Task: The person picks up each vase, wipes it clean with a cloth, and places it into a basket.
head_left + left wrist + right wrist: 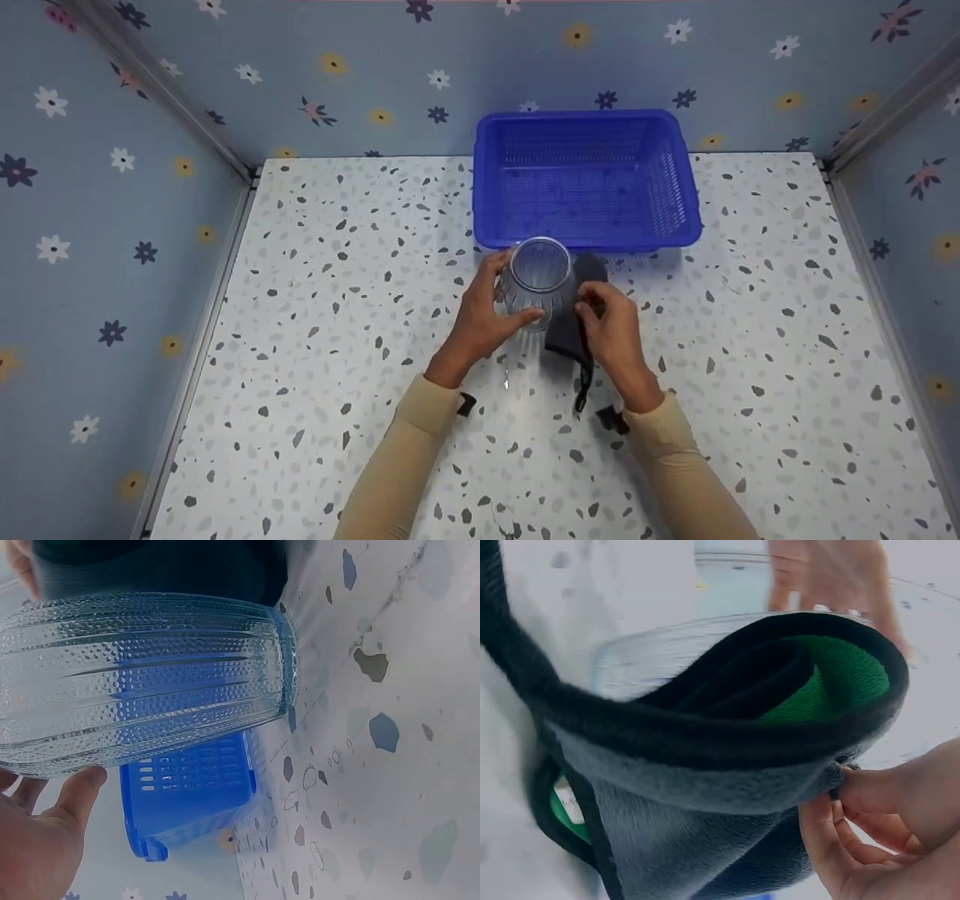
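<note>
Flower-print panels (420, 45) in dull blue stand around a white speckled tabletop (337, 360); head view shows a blue plastic basket (574, 115) at the back, against the far panel. Just in front of it is a clear glass jar (535, 286), mouth up. Left hand (484, 319) grips the jar from its left side, thumb across the near face, fingers round the far side. Right hand (616, 330) pinches a dark grey cloth (564, 330) between thumb and fingers, beside the jar's right side; one narrow dark end hangs toward the viewer. Tan sleeves (405, 450) on both arms. Left wrist view, turned sideways: jar's ribbed, dimpled wall fills much of it, basket visible through and below; base close to the tabletop, contact cannot be told. Left fingertips touch the glass; dark cloth along the other side. Right wrist view: cloth folded over, grey pile outside, green inner face, black edging, small white label (568, 799) near a loop; right thumb and fingers pinch its edge. Jar behind, partly hidden, left hand blurred beyond.
</note>
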Available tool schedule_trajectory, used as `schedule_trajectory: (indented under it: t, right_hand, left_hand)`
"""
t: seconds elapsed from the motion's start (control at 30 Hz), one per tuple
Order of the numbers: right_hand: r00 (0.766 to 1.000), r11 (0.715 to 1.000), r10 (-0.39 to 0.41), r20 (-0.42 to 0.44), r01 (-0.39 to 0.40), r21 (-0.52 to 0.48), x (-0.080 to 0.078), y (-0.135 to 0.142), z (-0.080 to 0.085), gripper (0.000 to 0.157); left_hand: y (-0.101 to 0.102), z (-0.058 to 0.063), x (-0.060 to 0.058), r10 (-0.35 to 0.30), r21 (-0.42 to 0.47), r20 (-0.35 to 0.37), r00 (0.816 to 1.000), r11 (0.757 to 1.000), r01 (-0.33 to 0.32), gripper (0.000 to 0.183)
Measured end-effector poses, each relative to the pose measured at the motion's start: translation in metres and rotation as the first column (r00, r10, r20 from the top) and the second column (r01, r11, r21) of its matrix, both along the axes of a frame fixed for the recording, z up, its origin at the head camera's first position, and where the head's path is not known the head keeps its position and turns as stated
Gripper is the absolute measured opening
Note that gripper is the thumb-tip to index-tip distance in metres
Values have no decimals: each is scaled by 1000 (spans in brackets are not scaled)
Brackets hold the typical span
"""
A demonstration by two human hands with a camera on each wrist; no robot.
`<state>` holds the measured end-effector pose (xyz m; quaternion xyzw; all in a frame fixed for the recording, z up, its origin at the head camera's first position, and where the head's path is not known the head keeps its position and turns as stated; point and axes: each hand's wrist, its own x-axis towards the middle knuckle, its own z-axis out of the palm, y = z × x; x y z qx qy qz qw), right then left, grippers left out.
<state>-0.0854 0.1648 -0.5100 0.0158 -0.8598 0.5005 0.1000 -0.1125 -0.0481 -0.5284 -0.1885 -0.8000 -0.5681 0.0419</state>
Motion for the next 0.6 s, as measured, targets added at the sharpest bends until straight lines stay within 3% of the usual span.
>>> schedule_trajectory:
  t: [0.33, 0.6]
  right_hand:
    - [998, 993, 24, 66, -32, 115, -8, -4, -39, 9]
    - [991, 992, 24, 133, -41, 123, -10, -2, -40, 8]
  left_hand:
    - [-1, 0, -1, -4, 8, 13, 1000, 1000, 4, 90]
    - [0, 0, -1, -4, -1, 35, 999, 1000, 4, 91]
